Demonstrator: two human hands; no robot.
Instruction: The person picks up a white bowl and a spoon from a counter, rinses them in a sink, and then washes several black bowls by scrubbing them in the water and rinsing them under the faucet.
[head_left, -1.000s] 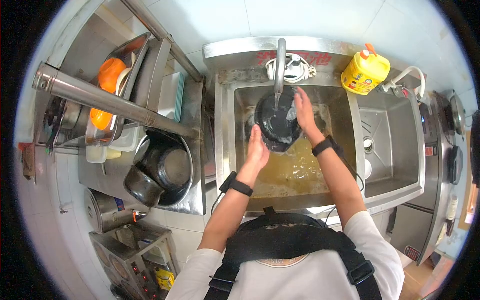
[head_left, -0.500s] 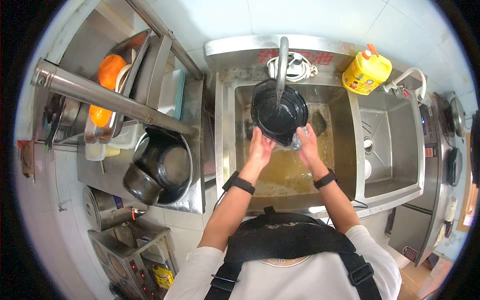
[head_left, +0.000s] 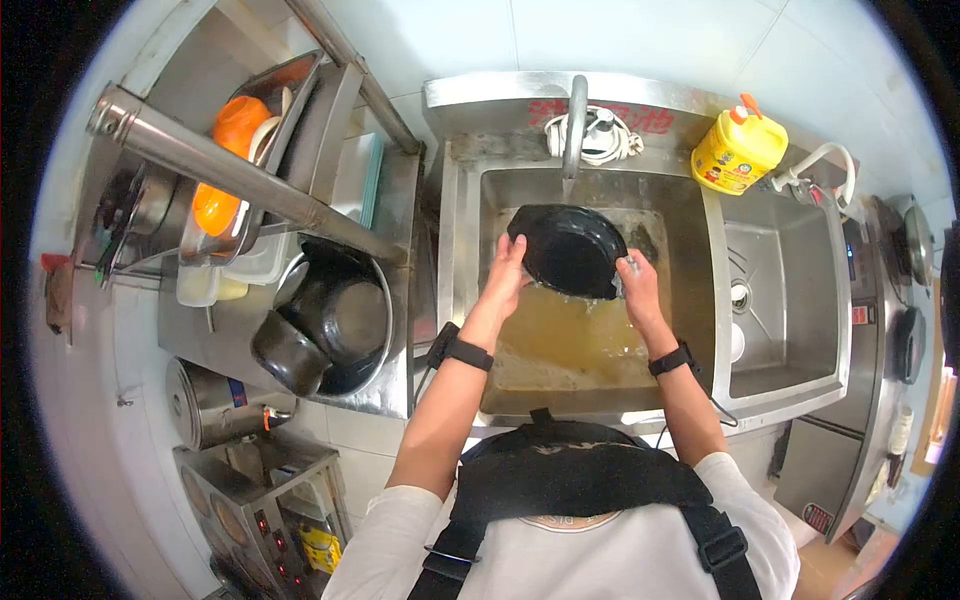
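Both hands hold a black bowl (head_left: 572, 255) with flat side lugs, tilted above the murky water in the sink basin (head_left: 695, 370). My left hand (head_left: 507, 268) is closed on its left edge, thumb on top. Gripping the right edge is my right hand (head_left: 640, 285), with a bit of something pale and shiny by its fingers, perhaps a scrubber; I cannot make it out clearly. Just behind the bowl, the metal faucet (head_left: 576, 130) points down with its spout above the far rim.
A yellow jug (head_left: 740, 150) with an orange cap and a coiled white cord (head_left: 600, 150) are on the sink's back ledge. A smaller sink (head_left: 785, 350) adjoins on the right. To the left, a large pot (head_left: 385, 350) holds several black bowls under a metal shelf rail (head_left: 240, 180).
The bowl has moved down and right, out from under the faucet's stream, and is tipped more. Both hands moved with it, the right one now higher on its edge. The view shifted slightly.
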